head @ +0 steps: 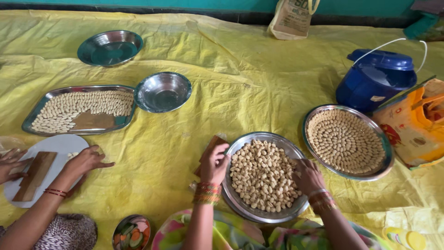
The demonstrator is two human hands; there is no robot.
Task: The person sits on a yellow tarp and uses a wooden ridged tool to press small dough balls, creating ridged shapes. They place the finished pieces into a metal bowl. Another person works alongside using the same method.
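Note:
A round steel plate [240, 203] heaped with small pale dough pieces lies in front of me on the yellow sheet. My left hand [214, 163] rests on its left rim, next to a small brown wooden block [213, 142]. My right hand [307, 176] reaches into the pile at the plate's right side, fingers down among the pieces; whether it holds one is hidden. Both wrists wear bangles.
Right: a round steel plate [386, 169] with pieces laid in rings, a blue lidded bucket [375, 76], a yellow bag [416, 122]. Left: a rectangular tray [32, 121] of rowed pieces, two steel bowls [163, 91] [110, 47], another person's hands [85, 161] at a white board [64, 144].

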